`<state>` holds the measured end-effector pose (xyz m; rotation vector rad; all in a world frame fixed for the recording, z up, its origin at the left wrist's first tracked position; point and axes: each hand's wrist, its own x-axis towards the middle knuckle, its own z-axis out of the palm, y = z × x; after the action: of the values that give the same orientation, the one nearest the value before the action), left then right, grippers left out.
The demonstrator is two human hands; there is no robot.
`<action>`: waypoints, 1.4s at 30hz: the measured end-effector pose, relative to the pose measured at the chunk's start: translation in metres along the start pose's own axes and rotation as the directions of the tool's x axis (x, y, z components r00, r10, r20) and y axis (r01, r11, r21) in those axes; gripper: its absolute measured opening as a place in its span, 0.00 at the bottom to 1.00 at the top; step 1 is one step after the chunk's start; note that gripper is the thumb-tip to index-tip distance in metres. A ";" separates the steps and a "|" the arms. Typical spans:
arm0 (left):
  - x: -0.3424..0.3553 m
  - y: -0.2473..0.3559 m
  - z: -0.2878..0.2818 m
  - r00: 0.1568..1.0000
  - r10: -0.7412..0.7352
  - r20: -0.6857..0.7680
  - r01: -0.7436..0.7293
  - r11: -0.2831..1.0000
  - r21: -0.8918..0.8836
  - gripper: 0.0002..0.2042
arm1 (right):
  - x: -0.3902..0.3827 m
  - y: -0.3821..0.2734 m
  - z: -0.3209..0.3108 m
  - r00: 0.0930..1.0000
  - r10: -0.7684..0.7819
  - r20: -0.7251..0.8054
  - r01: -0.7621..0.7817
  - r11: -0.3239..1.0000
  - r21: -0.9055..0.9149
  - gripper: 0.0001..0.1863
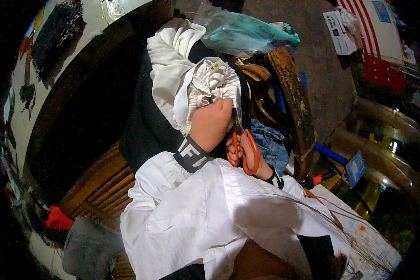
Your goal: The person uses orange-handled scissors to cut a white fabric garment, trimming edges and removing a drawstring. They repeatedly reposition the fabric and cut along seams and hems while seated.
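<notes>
Just above the frame's centre, a white cloth [170,67] lies bunched over black fabric [142,133], its gathered rim facing upward. The left hand [212,123] is clenched on the cloth's near edge; the right hand [249,153] grasps orange-handled scissors [248,135], their dark blades pointing up the frame beside the left knuckles. The likeliest trouble is a nicked finger or a snip into a stray fold, because the blades sit so close to both and the bunching hides what lies between. At this dim angle I cannot tell whether the blades are parted. The left wrist, in a dark band [190,155], angles up and rightward, back of the hand uppermost. The right hand reaches up and leftward from the lower right, beside blue denim [269,145].
</notes>
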<state>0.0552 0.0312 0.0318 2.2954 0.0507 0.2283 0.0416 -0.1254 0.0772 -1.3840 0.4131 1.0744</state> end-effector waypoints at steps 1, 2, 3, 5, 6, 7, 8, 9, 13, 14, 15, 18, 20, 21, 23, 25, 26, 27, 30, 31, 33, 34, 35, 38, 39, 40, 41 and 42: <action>-0.002 0.001 0.000 0.999 0.048 0.008 -0.047 0.999 -0.017 0.08 | 0.003 0.004 -0.001 0.997 -0.065 -0.042 0.064 0.998 -0.019 0.22; -0.004 0.002 0.000 0.995 0.095 0.014 -0.094 0.995 -0.035 0.07 | 0.010 0.010 -0.005 0.988 -0.129 -0.082 0.126 0.991 -0.040 0.22; -0.007 0.002 -0.001 0.991 0.136 0.022 -0.134 0.990 -0.052 0.07 | 0.015 0.014 -0.009 0.989 -0.128 -0.073 0.125 0.991 -0.044 0.23; -0.009 0.001 -0.007 0.983 0.180 0.022 -0.178 0.982 -0.069 0.05 | 0.019 0.017 -0.022 0.997 -0.071 -0.013 0.070 0.997 -0.031 0.27; -0.009 0.001 -0.009 0.979 0.201 0.020 -0.199 0.977 -0.074 0.04 | 0.024 0.018 -0.028 0.997 -0.071 0.041 0.069 0.997 0.043 0.29; -0.010 0.000 -0.009 0.975 0.220 0.023 -0.219 0.975 -0.043 0.05 | 0.027 0.019 -0.033 0.993 -0.069 0.094 0.058 0.992 0.116 0.31; -0.011 0.000 -0.011 0.975 0.223 0.023 -0.222 0.974 -0.049 0.05 | 0.030 0.021 -0.038 0.987 -0.066 0.147 0.038 0.982 0.187 0.33; -0.011 -0.001 -0.011 0.974 0.226 0.023 -0.224 0.973 -0.056 0.05 | 0.015 -0.008 0.003 0.995 -0.073 0.068 0.058 0.979 0.193 0.33; -0.013 -0.003 -0.010 0.969 0.246 -0.010 -0.245 0.957 -0.156 0.09 | 0.015 -0.011 0.002 0.986 -0.082 0.142 0.062 0.988 0.142 0.32; -0.013 -0.003 -0.011 0.970 0.243 -0.013 -0.242 0.957 -0.159 0.09 | 0.015 -0.009 -0.003 0.992 -0.049 0.115 0.030 0.987 0.157 0.31; -0.014 -0.003 -0.012 0.971 0.239 -0.017 -0.238 0.958 -0.162 0.09 | 0.014 -0.014 0.000 0.996 -0.015 0.089 -0.001 0.985 0.172 0.31; -0.019 -0.004 -0.014 0.974 0.224 0.013 -0.220 0.965 -0.143 0.11 | 0.010 -0.020 0.002 0.998 0.059 0.001 -0.058 0.981 0.183 0.28; -0.022 -0.007 -0.014 0.977 0.211 0.025 -0.206 0.970 -0.128 0.11 | 0.010 -0.020 0.003 0.997 0.068 -0.040 -0.062 0.989 0.134 0.28; -0.023 -0.009 -0.015 0.979 0.202 0.020 -0.198 0.972 -0.124 0.11 | 0.010 -0.018 0.003 0.997 0.058 -0.050 -0.054 0.995 0.085 0.28; -0.024 -0.011 -0.016 0.985 0.173 0.022 -0.169 0.977 -0.131 0.10 | 0.009 -0.015 0.002 0.997 0.039 -0.063 -0.038 0.999 0.016 0.28; -0.024 -0.012 -0.013 0.988 0.151 -0.025 -0.153 0.983 -0.101 0.07 | 0.008 -0.012 0.003 0.998 0.005 -0.058 -0.007 1.000 -0.020 0.28; -0.024 -0.012 -0.011 0.989 0.140 -0.049 -0.144 0.986 -0.087 0.07 | 0.006 -0.013 0.004 0.999 -0.017 -0.051 0.015 0.999 -0.037 0.27; -0.023 -0.011 -0.010 0.992 0.121 -0.043 -0.124 0.989 -0.084 0.08 | 0.004 -0.014 0.005 0.998 -0.004 -0.066 0.000 0.999 -0.052 0.26; -0.015 -0.005 -0.008 0.998 0.054 -0.030 -0.056 0.996 -0.067 0.14 | 0.003 -0.010 0.004 0.999 0.024 0.039 -0.027 0.997 0.079 0.25; -0.010 0.000 -0.010 0.999 0.027 -0.030 -0.029 0.998 -0.056 0.15 | 0.002 -0.008 0.003 0.999 0.022 0.042 -0.025 0.998 0.065 0.25; 0.000 0.005 -0.011 0.999 -0.029 0.018 0.029 1.000 0.001 0.14 | -0.001 -0.003 0.002 0.999 0.018 0.046 -0.020 0.999 0.038 0.25; 0.002 0.002 -0.006 0.999 -0.023 0.049 0.022 0.999 0.025 0.13 | -0.001 0.000 0.001 0.997 0.031 0.067 -0.036 0.997 0.075 0.25; 0.002 -0.002 0.002 0.997 -0.017 0.080 0.013 0.999 0.048 0.12 | -0.001 0.004 -0.001 0.995 0.042 0.087 -0.052 0.992 0.111 0.25; 0.006 -0.002 0.004 0.991 0.003 0.137 -0.014 0.996 0.085 0.08 | -0.001 0.013 -0.002 0.997 0.041 0.067 -0.052 0.982 0.184 0.25; 0.005 -0.004 0.005 0.990 0.015 0.140 -0.027 0.996 0.081 0.08 | 0.000 0.017 -0.001 0.998 0.039 0.046 -0.048 0.978 0.203 0.26; 0.005 -0.005 0.006 0.989 0.028 0.143 -0.040 0.996 0.078 0.08 | 0.003 0.017 -0.002 0.999 0.032 0.021 -0.037 0.969 0.245 0.26; 0.004 -0.004 0.006 0.990 0.062 0.126 -0.066 0.997 0.034 0.08 | 0.008 0.016 -0.003 1.000 0.026 -0.003 -0.024 0.958 0.286 0.27; 0.004 -0.002 0.005 0.989 0.094 0.109 -0.094 0.996 -0.009 0.08 | 0.012 0.015 -0.004 0.999 0.021 -0.028 -0.011 0.945 0.327 0.27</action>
<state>0.0599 0.0294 0.0276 2.3055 -0.1146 0.1502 0.0370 -0.1275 0.0576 -1.1032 0.5982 0.9486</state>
